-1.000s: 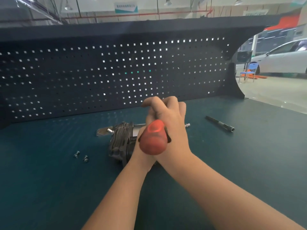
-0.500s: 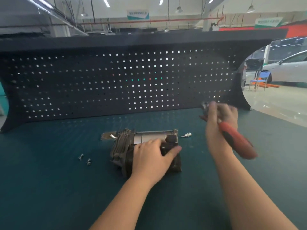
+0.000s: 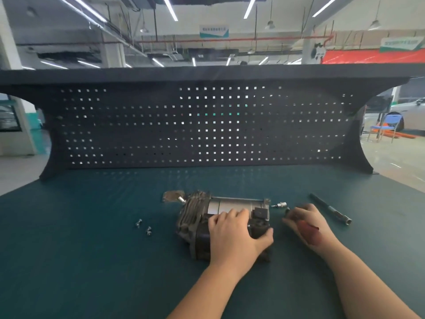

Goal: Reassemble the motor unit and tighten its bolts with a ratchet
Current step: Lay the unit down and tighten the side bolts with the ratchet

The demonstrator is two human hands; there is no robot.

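The motor unit (image 3: 202, 217), dark finned metal with a silver cylinder, lies on its side on the green bench mat (image 3: 92, 261). My left hand (image 3: 234, 236) rests over its near end, fingers spread on top and thumb against the right side. Just right of the motor, low over the mat, my right hand (image 3: 308, 224) grips the ratchet (image 3: 309, 233) by its red handle, which is blurred. The ratchet's dark head pokes out by the fingertips, close to a small silver socket bit (image 3: 281, 205) on the mat.
Two loose bolts (image 3: 143, 226) lie left of the motor. A flat metal plate (image 3: 172, 196) sits behind its left end. A dark extension bar (image 3: 330, 208) lies at the right. A black pegboard (image 3: 207, 125) walls off the back of the bench.
My right hand has come down from above the bench with the ratchet to the mat beside the motor's right end. My left hand stays on the motor. The camera has tilted up.
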